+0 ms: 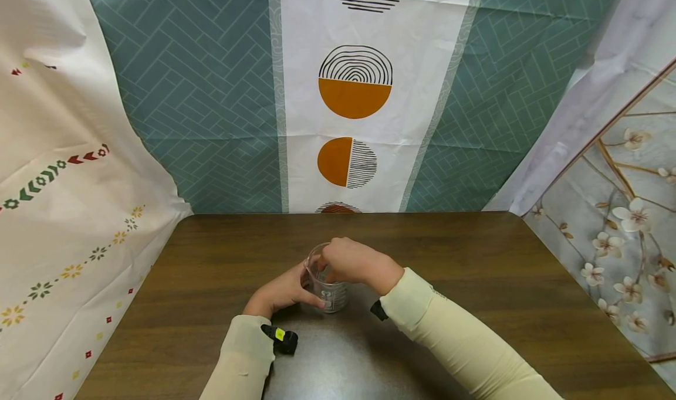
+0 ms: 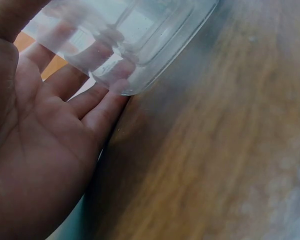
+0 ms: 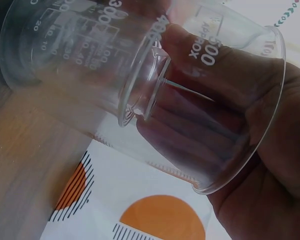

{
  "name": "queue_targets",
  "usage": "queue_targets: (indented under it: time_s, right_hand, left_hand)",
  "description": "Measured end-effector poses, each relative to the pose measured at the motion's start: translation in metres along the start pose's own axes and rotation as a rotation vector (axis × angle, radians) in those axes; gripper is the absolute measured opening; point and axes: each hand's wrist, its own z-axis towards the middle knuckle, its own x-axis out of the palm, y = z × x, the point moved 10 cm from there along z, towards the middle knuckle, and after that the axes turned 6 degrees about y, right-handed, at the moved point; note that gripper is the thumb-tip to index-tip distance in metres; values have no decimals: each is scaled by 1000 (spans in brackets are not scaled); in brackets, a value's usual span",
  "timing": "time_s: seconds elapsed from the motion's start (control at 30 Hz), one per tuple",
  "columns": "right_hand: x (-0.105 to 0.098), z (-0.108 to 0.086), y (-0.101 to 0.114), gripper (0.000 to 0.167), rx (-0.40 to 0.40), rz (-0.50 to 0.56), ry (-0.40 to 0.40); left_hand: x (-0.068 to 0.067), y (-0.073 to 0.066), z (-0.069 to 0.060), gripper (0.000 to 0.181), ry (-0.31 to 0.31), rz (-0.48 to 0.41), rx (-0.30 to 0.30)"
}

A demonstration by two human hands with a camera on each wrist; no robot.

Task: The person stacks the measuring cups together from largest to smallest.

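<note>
A large clear glass beaker (image 1: 335, 299) with white volume markings stands on the table, slightly tilted in look. My left hand (image 1: 287, 287) grips its side, the thumb at the front and the fingers (image 2: 97, 102) curled behind the glass near its base. From above, my right hand (image 1: 356, 262) reaches through the mouth of the large beaker. Inside, a smaller marked glass beaker (image 3: 152, 82) sits nested, and the right fingers (image 3: 195, 120) pinch its rim. Whether another beaker lies within that one cannot be told through the glass.
The dark wooden table (image 1: 227, 247) extends on both sides of the hands. A patterned cloth (image 1: 232, 95) hangs at its back edge, with further cloths at left and right. A black strap with a small device (image 1: 285, 341) sits on the left wrist.
</note>
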Motion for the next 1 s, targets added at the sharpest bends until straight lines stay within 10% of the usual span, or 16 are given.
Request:
queue_targets:
  time_s: [1.0]
  right_hand:
    - [3, 2, -3, 20, 19, 17, 3]
  left_hand:
    - [2, -3, -1, 101, 8, 2, -10]
